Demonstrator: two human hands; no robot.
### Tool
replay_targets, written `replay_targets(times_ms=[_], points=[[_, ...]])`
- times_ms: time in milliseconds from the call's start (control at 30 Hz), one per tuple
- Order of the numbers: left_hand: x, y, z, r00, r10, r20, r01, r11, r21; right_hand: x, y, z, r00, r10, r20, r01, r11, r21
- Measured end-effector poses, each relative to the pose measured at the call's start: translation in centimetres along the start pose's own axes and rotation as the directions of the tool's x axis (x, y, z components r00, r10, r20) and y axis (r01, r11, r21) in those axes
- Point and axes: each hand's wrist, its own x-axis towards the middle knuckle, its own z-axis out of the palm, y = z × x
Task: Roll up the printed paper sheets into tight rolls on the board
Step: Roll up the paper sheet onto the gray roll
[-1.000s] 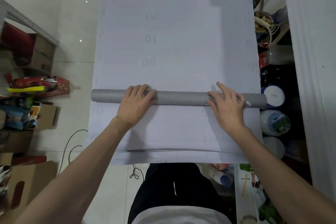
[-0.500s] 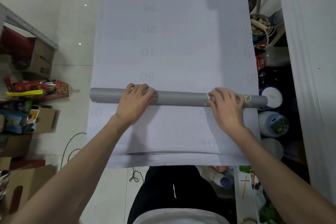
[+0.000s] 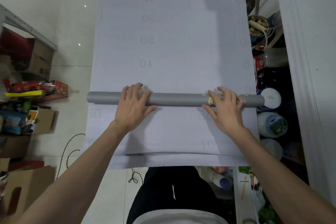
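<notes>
A long white printed sheet (image 3: 172, 42) with faint mirrored numbers lies flat and stretches away from me. Across it lies the rolled-up part, a grey paper roll (image 3: 178, 99) whose ends reach both edges of the sheet. My left hand (image 3: 133, 107) presses on the roll left of its middle, fingers draped over the top and thumb along the near side. My right hand (image 3: 225, 109) presses on it near the right end with fingers spread, over a patch of yellow print. The board itself is hidden under the paper.
Cardboard boxes (image 3: 41, 56) and snack packs (image 3: 36, 89) crowd the floor at left under a metal shelf (image 3: 27, 27). Jars and tubs (image 3: 271, 123) stand tight against the sheet's right edge, beside a white wall (image 3: 309, 60). A cable (image 3: 69, 147) lies on the tiles.
The roll has turned away from me over the sheet, reaching the "50" mark. Yellow print has come up under my right hand. Both hands stayed on the roll.
</notes>
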Motion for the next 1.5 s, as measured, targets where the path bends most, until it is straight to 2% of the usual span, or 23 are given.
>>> replay_targets(times_ms=[133, 233, 333, 500, 633, 700, 867, 933, 1067, 1233, 1333, 1500], points=[[0.5, -0.1, -0.2, 0.999, -0.012, -0.032, 0.013, 1.0, 0.02, 0.3, -0.1, -0.7, 1.0, -0.013, 0.004, 0.013, 0.999, -0.041], [0.6, 0.0, -0.5, 0.999, -0.027, -0.031, 0.026, 0.999, -0.023, 0.7, -0.2, -1.4, 0.999, 0.045, 0.002, -0.045, 0.996, 0.071], [0.4, 0.1, 0.0, 1.0, -0.015, -0.026, 0.015, 1.0, -0.006, 0.3, -0.2, -0.7, 1.0, 0.012, -0.012, -0.012, 1.0, -0.004], [0.1, 0.1, 0.0, 1.0, 0.005, -0.007, -0.004, 0.999, 0.042, 0.0, 0.0, -0.4, 0.998, -0.015, 0.063, 0.019, 0.998, -0.06], [0.1, 0.0, -0.4, 0.999, 0.002, -0.049, -0.003, 1.0, -0.024, 0.3, 0.0, -1.2, 0.999, 0.038, 0.032, -0.04, 0.998, 0.056], [-0.2, 0.0, -0.3, 0.999, -0.008, -0.044, 0.006, 0.999, -0.034, 0.2, 0.1, -1.1, 0.999, 0.031, 0.028, -0.032, 0.998, 0.046], [-0.1, 0.7, -0.1, 0.999, -0.048, 0.016, 0.047, 0.997, 0.062, 0.4, 0.3, -0.7, 0.997, -0.021, 0.078, 0.022, 1.0, -0.003], [0.3, 0.8, -0.3, 0.998, -0.056, 0.012, 0.055, 0.996, 0.072, 0.8, 0.1, -1.1, 0.998, -0.025, 0.053, 0.027, 0.999, -0.032], [0.3, 0.9, -0.2, 0.998, -0.053, -0.041, 0.054, 0.998, 0.025, 1.2, -0.3, -1.6, 0.999, 0.041, -0.018, -0.04, 0.997, 0.071], [-0.1, 0.7, 0.4, 0.999, -0.041, -0.014, 0.041, 0.999, 0.031, 0.8, 0.1, -0.6, 0.997, -0.015, 0.073, 0.014, 1.0, 0.015], [0.5, 0.4, -0.1, 0.997, -0.059, -0.056, 0.06, 0.998, 0.016, 1.1, 0.0, -1.0, 0.998, -0.01, 0.056, 0.01, 1.0, -0.006], [1.4, -0.2, -0.6, 0.998, -0.032, -0.06, 0.031, 0.999, -0.011, 1.7, -0.2, -1.7, 0.996, 0.07, 0.056, -0.073, 0.996, 0.047]])
